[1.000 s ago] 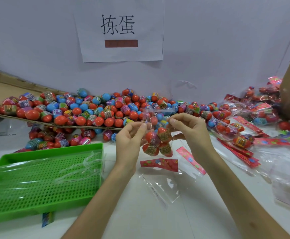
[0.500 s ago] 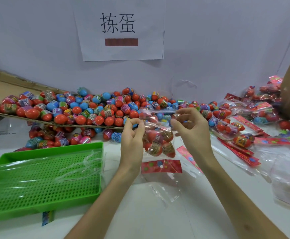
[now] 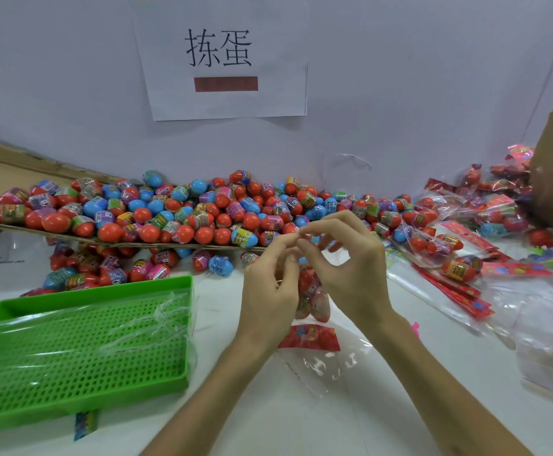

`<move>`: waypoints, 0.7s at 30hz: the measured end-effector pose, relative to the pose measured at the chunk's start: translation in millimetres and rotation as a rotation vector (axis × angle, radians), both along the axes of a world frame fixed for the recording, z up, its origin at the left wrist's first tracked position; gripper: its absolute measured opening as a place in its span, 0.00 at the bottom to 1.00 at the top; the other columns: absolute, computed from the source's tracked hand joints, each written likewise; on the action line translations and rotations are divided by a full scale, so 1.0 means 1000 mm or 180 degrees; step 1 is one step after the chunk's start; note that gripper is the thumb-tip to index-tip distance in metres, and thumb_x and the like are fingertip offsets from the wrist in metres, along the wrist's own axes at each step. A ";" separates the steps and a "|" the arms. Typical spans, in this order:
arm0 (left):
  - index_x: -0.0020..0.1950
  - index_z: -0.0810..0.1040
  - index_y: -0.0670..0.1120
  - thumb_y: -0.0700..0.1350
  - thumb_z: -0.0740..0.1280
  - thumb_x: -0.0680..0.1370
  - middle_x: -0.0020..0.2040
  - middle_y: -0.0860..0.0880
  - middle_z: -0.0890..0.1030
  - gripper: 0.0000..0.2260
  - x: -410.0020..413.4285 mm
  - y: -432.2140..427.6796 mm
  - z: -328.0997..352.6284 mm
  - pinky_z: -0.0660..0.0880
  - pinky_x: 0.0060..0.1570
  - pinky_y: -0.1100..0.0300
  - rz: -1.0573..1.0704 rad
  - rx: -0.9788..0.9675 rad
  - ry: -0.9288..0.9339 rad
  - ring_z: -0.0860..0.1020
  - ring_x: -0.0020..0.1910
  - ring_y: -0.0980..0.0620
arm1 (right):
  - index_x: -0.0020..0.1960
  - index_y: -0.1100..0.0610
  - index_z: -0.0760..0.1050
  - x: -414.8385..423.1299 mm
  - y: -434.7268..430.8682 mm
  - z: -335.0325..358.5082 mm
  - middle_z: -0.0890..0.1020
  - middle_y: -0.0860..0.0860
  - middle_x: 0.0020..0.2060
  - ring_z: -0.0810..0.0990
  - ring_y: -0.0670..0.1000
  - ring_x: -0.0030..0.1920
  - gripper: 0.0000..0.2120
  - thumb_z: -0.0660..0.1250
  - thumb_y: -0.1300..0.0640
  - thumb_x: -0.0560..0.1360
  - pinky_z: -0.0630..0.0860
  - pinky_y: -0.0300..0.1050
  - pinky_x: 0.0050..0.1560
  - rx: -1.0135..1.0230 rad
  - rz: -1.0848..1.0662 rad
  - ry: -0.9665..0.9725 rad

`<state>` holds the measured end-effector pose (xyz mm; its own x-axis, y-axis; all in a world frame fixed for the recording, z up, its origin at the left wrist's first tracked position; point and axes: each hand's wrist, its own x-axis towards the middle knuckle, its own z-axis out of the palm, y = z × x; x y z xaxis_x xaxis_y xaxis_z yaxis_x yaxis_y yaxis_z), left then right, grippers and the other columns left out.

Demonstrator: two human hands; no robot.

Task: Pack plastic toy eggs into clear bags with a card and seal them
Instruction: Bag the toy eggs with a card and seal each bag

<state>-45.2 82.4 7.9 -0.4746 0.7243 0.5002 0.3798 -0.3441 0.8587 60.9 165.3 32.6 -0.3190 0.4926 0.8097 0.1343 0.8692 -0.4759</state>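
Up over the white table (image 3: 268,422) with both hands, fingertips meeting dead centre. Pinching the top edge of the clear bag (image 3: 308,281) with the left hand (image 3: 270,291), thumb against forefinger. Nipping that same edge from the other side with the right hand (image 3: 350,268) — thumb and forefinger tight together, the remaining fingers curled loosely above. Packed inside, red toy eggs (image 3: 321,307), hanging between the two palms, low end just over a red card (image 3: 311,339) lying flat on the table. Beside that card, a flat empty bag (image 3: 331,366). Off to the left, a green perforated tray (image 3: 80,340) with clear film draped across it. Behind, heaped along the wall, loose eggs (image 3: 202,222) in red, blue and pink. Away right — filled bags (image 3: 446,241) in a pile. Above it all, a paper sign (image 3: 222,57).
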 end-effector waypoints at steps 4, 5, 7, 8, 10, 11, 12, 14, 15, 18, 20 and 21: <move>0.62 0.81 0.52 0.39 0.60 0.84 0.39 0.57 0.81 0.14 -0.002 0.000 -0.003 0.73 0.33 0.61 0.0220 0.0096 0.0359 0.76 0.32 0.54 | 0.48 0.56 0.85 0.002 -0.001 0.002 0.81 0.50 0.44 0.80 0.47 0.42 0.04 0.77 0.61 0.74 0.78 0.47 0.40 -0.0071 0.0091 -0.0070; 0.61 0.81 0.52 0.38 0.60 0.83 0.38 0.57 0.81 0.15 -0.003 0.000 -0.003 0.71 0.33 0.64 0.0266 0.0133 0.0443 0.75 0.32 0.55 | 0.47 0.56 0.85 0.002 -0.001 0.003 0.81 0.50 0.44 0.80 0.48 0.42 0.04 0.78 0.62 0.73 0.77 0.48 0.40 -0.0147 0.0152 -0.0050; 0.61 0.81 0.51 0.35 0.60 0.82 0.39 0.60 0.81 0.16 -0.005 0.000 -0.003 0.70 0.37 0.70 0.0305 0.0154 0.0634 0.77 0.35 0.59 | 0.45 0.58 0.85 0.005 0.000 0.004 0.81 0.50 0.42 0.81 0.50 0.42 0.04 0.78 0.64 0.73 0.78 0.52 0.40 -0.0304 0.0291 -0.0011; 0.60 0.81 0.50 0.33 0.60 0.82 0.41 0.61 0.81 0.17 -0.006 0.000 -0.003 0.71 0.39 0.70 0.0287 0.0137 0.0718 0.79 0.38 0.59 | 0.43 0.59 0.85 0.005 0.000 0.005 0.81 0.50 0.41 0.81 0.51 0.42 0.04 0.78 0.65 0.72 0.78 0.53 0.40 -0.0363 0.0342 -0.0010; 0.58 0.81 0.50 0.30 0.60 0.81 0.41 0.59 0.83 0.18 -0.008 0.000 -0.004 0.73 0.41 0.69 0.0192 0.0099 0.0804 0.81 0.41 0.58 | 0.41 0.61 0.84 0.006 0.000 0.005 0.81 0.51 0.40 0.80 0.52 0.42 0.05 0.78 0.67 0.71 0.78 0.54 0.40 -0.0508 0.0428 -0.0016; 0.57 0.81 0.50 0.30 0.60 0.81 0.41 0.57 0.83 0.18 -0.009 0.000 -0.004 0.74 0.41 0.70 0.0152 0.0100 0.0831 0.82 0.42 0.58 | 0.40 0.62 0.83 0.006 0.000 0.005 0.81 0.51 0.40 0.81 0.53 0.42 0.05 0.78 0.68 0.71 0.78 0.54 0.40 -0.0605 0.0484 -0.0009; 0.56 0.81 0.51 0.29 0.60 0.80 0.40 0.58 0.83 0.18 -0.009 0.000 -0.005 0.72 0.41 0.72 0.0134 0.0104 0.0864 0.82 0.42 0.59 | 0.40 0.62 0.83 0.007 0.000 0.006 0.81 0.51 0.39 0.81 0.53 0.41 0.05 0.77 0.68 0.71 0.79 0.54 0.40 -0.0700 0.0541 -0.0003; 0.55 0.81 0.51 0.30 0.60 0.80 0.38 0.62 0.81 0.18 -0.010 0.001 -0.006 0.69 0.39 0.75 0.0142 0.0122 0.0935 0.81 0.39 0.62 | 0.40 0.62 0.82 0.009 0.001 0.009 0.81 0.51 0.39 0.81 0.52 0.41 0.05 0.77 0.68 0.71 0.80 0.54 0.41 -0.0859 0.0643 -0.0053; 0.55 0.81 0.51 0.30 0.60 0.80 0.38 0.65 0.81 0.18 -0.010 0.001 -0.006 0.69 0.39 0.76 0.0148 0.0117 0.0954 0.80 0.39 0.64 | 0.41 0.61 0.82 0.011 0.003 0.010 0.82 0.50 0.40 0.81 0.52 0.41 0.04 0.76 0.67 0.72 0.80 0.53 0.42 -0.0931 0.0690 -0.0133; 0.59 0.82 0.51 0.32 0.60 0.82 0.42 0.68 0.81 0.18 -0.012 0.000 -0.007 0.71 0.43 0.76 0.0142 0.0049 0.0948 0.81 0.44 0.67 | 0.45 0.57 0.81 0.014 0.007 0.012 0.81 0.46 0.41 0.81 0.50 0.42 0.04 0.73 0.65 0.76 0.80 0.51 0.46 -0.0980 0.0662 -0.0466; 0.59 0.81 0.53 0.33 0.60 0.82 0.45 0.66 0.83 0.18 -0.013 0.000 -0.008 0.76 0.47 0.71 0.0139 0.0028 0.0910 0.83 0.49 0.64 | 0.46 0.55 0.80 0.013 0.009 0.011 0.81 0.44 0.41 0.81 0.48 0.43 0.05 0.72 0.64 0.77 0.80 0.49 0.47 -0.0922 0.0520 -0.0579; 0.59 0.81 0.53 0.33 0.60 0.82 0.46 0.64 0.84 0.18 -0.013 0.001 -0.008 0.78 0.48 0.68 0.0133 0.0017 0.0884 0.83 0.50 0.63 | 0.46 0.54 0.79 0.013 0.009 0.010 0.80 0.44 0.41 0.80 0.48 0.43 0.06 0.71 0.64 0.78 0.80 0.49 0.48 -0.0919 0.0469 -0.0573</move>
<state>-58.0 83.5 -0.3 -0.3482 0.7040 0.6190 0.6143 -0.3275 0.7179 73.5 174.6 42.4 -0.5282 0.6308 0.5684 0.1217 0.7187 -0.6845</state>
